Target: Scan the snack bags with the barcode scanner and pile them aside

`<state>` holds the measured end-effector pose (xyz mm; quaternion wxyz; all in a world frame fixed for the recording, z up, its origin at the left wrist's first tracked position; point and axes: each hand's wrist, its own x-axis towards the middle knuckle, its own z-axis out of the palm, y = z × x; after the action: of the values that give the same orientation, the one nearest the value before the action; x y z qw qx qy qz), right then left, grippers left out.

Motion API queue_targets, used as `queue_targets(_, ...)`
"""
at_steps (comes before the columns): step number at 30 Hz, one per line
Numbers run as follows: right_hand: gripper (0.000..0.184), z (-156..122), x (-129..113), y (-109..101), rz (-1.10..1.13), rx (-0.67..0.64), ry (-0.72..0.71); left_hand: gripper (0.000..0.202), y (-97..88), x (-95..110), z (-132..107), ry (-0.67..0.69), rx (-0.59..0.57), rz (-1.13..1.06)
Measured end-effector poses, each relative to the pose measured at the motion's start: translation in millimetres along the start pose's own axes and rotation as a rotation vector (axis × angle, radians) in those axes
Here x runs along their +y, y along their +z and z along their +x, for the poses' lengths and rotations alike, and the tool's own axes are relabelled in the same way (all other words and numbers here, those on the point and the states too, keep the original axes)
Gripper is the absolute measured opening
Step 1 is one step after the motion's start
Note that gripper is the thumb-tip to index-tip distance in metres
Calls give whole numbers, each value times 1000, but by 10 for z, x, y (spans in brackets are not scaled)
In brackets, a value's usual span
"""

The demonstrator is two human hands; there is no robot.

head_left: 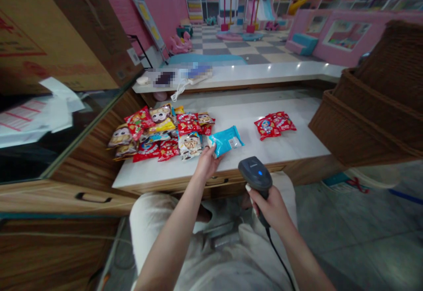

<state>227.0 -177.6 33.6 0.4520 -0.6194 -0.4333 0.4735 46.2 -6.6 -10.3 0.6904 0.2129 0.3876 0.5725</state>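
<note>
My left hand [209,162] grips the lower left corner of a blue snack bag [226,141], whose white label with a barcode faces up. Wrapped round the handle of a dark barcode scanner [255,173] is my right hand [271,205]; a blue light glows on the scanner's top and a black cord runs down from it. The scanner's head is just right of and below the blue bag, apart from it. Left of the bag lies a pile of snack bags [168,143] in red, yellow, brown and white. Two red snack bags [275,124] lie together on the right.
The white counter [244,106] has a raised ledge [251,73] behind it, with a white cable [178,90] and blurred items. A cardboard box [66,31] and papers [39,114] stand left. Stacked wicker baskets [366,106] lean at the right. Below is a drawer edge [218,180].
</note>
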Motion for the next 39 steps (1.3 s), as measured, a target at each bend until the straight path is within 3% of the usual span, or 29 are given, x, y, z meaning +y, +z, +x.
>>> queue_targets(15, 40, 4, -24, -15, -26, 8, -18, 23, 10, 8, -48, -18, 5, -64)
queue_targets(25, 37, 14, 3, -42, -9, 2, -21, 43, -32, -23, -26, 7, -34, -22)
queue_targets(39, 40, 8, 4, -33, -9, 8, -3, 45, -64, -39, -18, 16, -20, 12)
